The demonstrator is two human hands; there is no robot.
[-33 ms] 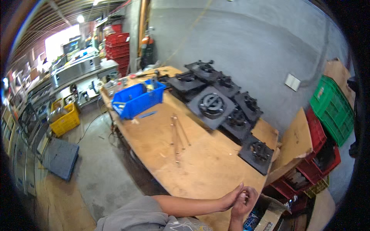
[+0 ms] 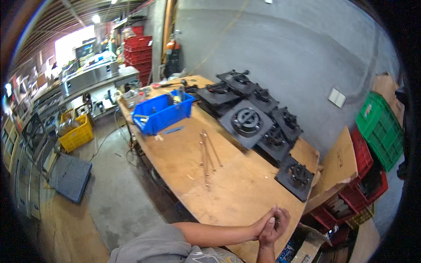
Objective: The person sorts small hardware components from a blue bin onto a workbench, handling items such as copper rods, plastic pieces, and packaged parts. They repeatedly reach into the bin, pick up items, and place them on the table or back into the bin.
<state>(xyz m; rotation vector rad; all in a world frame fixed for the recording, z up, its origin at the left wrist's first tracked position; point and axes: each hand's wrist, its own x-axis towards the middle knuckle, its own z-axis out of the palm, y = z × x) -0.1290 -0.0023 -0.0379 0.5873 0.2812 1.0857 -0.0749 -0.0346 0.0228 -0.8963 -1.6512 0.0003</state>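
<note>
Over the near right end of the wooden table, my left hand [image 2: 263,226] and my right hand [image 2: 276,229] are pressed together in a cupped shape. The fingers of both are curled inward. A small dark patch shows between them, but whether it is an object or shadow I cannot make out. Several thin copper-coloured rods [image 2: 204,153] with small end fittings lie on the table [image 2: 237,193], apart from my hands. Closest to my hands among the black square burner units is the one at the near right [image 2: 294,177]; another burner [image 2: 245,124] sits farther back with several more.
A blue bin [image 2: 162,118] stands at the table's far left, a blue flat piece [image 2: 173,130] before it. Cardboard [image 2: 335,168], red crates [image 2: 351,199] and a green crate [image 2: 380,131] crowd the right side. A yellow crate [image 2: 76,133] is on the floor at left.
The whole view has shifted slightly, so the table and burners appear a little farther right. My hands stay together, with the right hand's fingers slightly repositioned.
</note>
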